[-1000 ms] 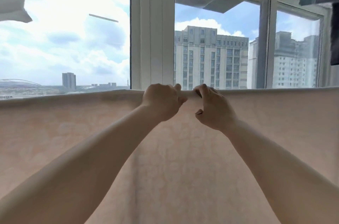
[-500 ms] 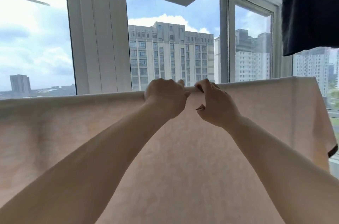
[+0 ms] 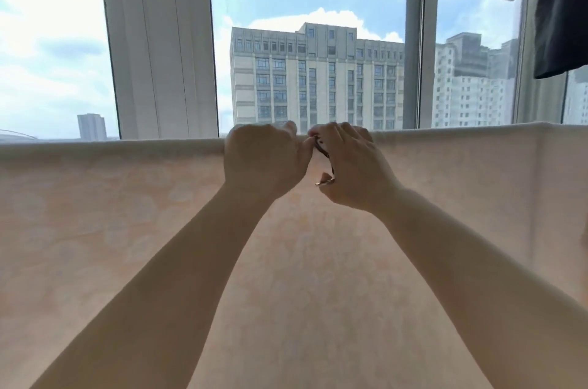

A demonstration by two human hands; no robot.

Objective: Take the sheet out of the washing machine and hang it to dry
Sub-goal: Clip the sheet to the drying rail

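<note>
The sheet hung spread across the whole width of the view, pale peach with a faint lighter pattern, its top fold running level from the left edge to a corner at the far right; what carried it at the fold could not be seen. Both bare forearms reached up from the near corners and met at the middle of that top edge; the left hand was curled into a fist over the fold, knuckles toward the camera, gripping the sheet there; the right hand sat just beside it, touching it at the fingertips, its fingers bent and pinching a small dark clip against the fold; a pale end of the clip showed below the thumb; whether the clip already bit the cloth could not be told. Behind the sheet stood a window with white frames, a broad post left of centre and a slimmer grey one to the right; through the glass rose a tall beige building, with whiter blocks farther right and a low skyline far left under blue sky and cloud. A dark garment hung at the upper right, apart from the sheet.
</note>
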